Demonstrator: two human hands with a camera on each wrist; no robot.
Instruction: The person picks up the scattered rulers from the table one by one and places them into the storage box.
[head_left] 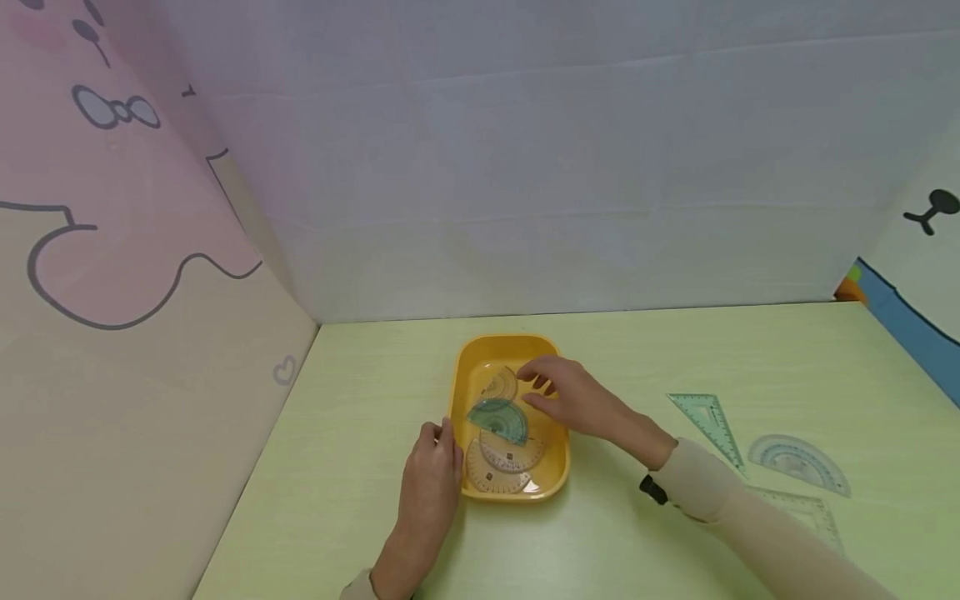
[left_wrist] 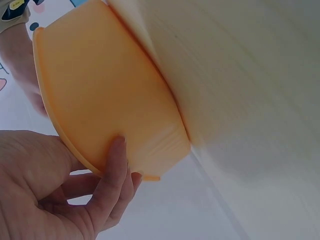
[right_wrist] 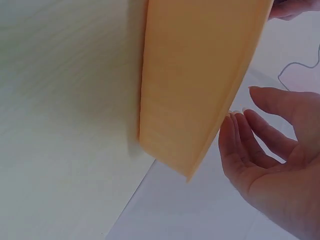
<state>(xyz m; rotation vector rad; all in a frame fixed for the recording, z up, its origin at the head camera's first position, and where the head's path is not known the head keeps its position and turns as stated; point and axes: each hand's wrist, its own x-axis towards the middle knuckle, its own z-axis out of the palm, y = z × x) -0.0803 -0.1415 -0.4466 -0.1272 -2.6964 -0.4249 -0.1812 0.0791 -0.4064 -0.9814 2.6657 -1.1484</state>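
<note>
A yellow plastic tray stands on the table with several protractors in it. A small clear protractor lies toward the far end, a green protractor in the middle. Two clear ones overlap at the near end, the upper protractor partly covering the lower protractor. My left hand grips the tray's left rim; in the left wrist view its fingers press the outer wall. Over the tray's right side hovers my right hand, thumb and fingers apart, holding nothing.
On the table to the right lie a green set square, a clear protractor with bluish markings, and a clear set square partly behind the right sleeve. A pale wall rises at the back, a patterned panel at left.
</note>
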